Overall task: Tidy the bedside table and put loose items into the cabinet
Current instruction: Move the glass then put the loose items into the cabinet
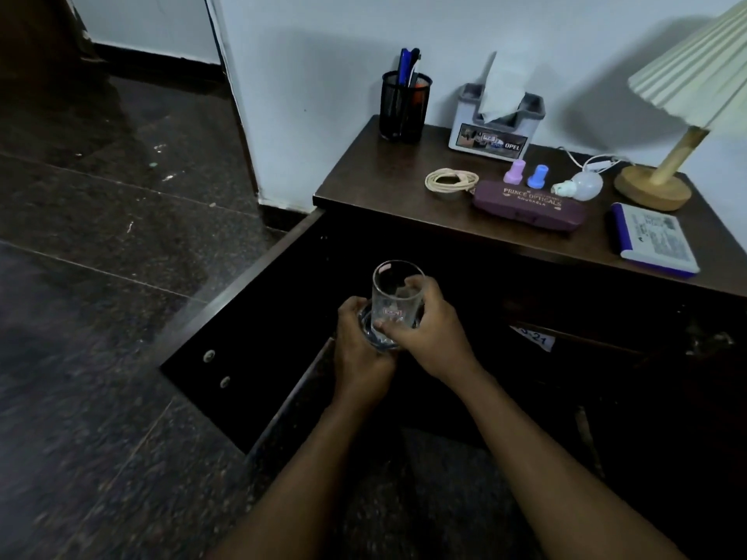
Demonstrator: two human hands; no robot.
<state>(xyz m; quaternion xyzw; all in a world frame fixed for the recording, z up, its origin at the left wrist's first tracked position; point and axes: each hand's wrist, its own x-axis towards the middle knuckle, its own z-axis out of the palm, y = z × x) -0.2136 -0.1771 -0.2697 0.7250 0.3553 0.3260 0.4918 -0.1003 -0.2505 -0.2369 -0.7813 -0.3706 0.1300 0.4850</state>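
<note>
Both hands are busy from where I sit: the left hand [359,337] is curled under and around the foot of the drinking glass [394,293], and the right hand [428,321] wraps its wall from the right, thumb across the front below a small red mark, fingers round the back; the glass stands upright between them, in front of the dark mouth of the cabinet [465,252], whose open door [250,317] lies just left of the left hand. I judge the glass light but rigid, slick and breakable, so a firm wrap low on the wall with a palm under the base is the hold I'd trust, never the rim; it looks empty, though I can't be sure. Beyond the hands, up and to the right, the bedside table [384,171] carries a coiled cord [450,180], a spectacle case [529,206], a purple bottle [514,171], a blue bottle [537,176], a bulb [582,185] and a notepad [655,244]; farther back stand a pen holder [404,107], a tissue box [495,131] and a lamp [663,171]. Hard to read: a dark round shape under the glass may be its thick base or a coaster; the cabinet interior past the hands is black, with no shelf showing; the lamp's shade runs off the frame.
</note>
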